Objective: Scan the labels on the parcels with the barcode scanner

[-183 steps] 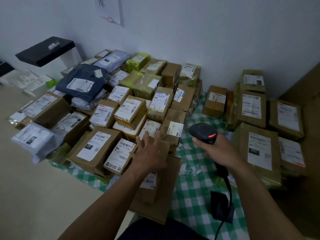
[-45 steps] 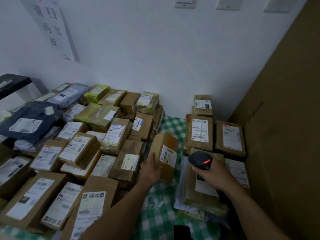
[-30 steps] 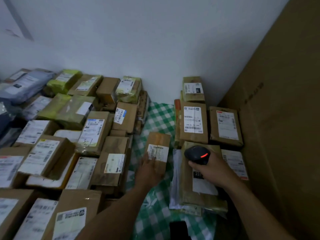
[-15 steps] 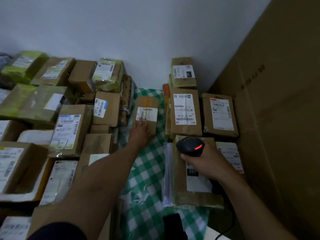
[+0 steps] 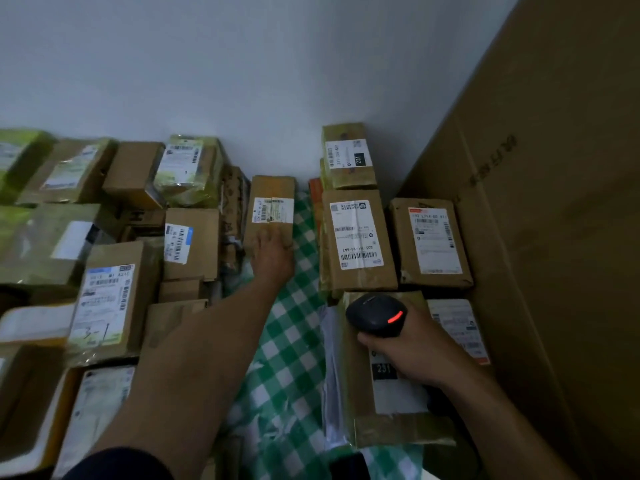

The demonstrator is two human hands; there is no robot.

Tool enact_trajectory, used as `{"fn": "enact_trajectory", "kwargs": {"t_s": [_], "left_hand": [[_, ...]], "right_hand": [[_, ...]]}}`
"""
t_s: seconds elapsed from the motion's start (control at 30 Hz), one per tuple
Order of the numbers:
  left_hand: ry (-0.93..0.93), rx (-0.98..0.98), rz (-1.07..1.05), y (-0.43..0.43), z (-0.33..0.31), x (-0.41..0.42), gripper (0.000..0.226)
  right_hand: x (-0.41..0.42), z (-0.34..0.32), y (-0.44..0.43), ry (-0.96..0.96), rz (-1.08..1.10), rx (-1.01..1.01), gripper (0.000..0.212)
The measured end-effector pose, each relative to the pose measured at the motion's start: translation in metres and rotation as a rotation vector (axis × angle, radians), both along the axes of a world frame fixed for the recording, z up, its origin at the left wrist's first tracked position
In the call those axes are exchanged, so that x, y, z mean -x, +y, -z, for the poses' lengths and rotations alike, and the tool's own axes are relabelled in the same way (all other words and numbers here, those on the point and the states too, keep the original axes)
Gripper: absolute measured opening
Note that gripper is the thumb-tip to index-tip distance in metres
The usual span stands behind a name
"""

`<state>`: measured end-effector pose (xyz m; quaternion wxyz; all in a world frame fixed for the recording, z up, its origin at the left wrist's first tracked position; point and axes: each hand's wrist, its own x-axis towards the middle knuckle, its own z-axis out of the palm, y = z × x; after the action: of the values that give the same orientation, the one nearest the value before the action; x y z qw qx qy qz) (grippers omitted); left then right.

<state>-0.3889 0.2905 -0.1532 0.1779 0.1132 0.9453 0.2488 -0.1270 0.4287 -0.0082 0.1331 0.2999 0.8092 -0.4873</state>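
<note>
Since earlier, left hand (image 5: pixel 273 252) has pushed the small parcel (image 5: pixel 273 187) farther off, fingers roughly straight on its near end, label (image 5: pixel 272 210) just beyond them. Right hand (image 5: pixel 415 344) grips the scanner (image 5: pixel 375 315), nearer than the left. Judged step: parking this parcel; next, aim at a fresh label.

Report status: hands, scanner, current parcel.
Left hand rests on near end of narrow parcel, label up, uncovered. Right hand grips scanner, red light on, over 231 parcel. Nothing blocks label.

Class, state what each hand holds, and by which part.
Right hand grips the barcode scanner by its handle. Left hand touches the near end of the parcel; grip unclear.
</note>
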Motion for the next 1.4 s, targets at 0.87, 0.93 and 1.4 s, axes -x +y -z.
{"fn": "enact_trajectory", "kwargs": {"t_s": [0.87, 0.93, 1.4], "left_hand": [[-0.739, -0.965, -0.317, -0.022, -0.1, -0.151, 0.051], [-0.72, -0.987, -0.296, -0.025, -0.093, -0.151, 0.059], [-0.509, -1.03, -0.379, -0.059, -0.119, -0.153, 0.111]], "right_hand": [[-0.02, -0.036, -0.022, 0.082, -0.014, -0.053, 0.03], [-0.022, -0.036, -0.022, 0.093, -0.007, -0.05, 0.03], [-0.026, -0.041, -0.023, 0.076, 0.014, -0.01, 0.028]]}}
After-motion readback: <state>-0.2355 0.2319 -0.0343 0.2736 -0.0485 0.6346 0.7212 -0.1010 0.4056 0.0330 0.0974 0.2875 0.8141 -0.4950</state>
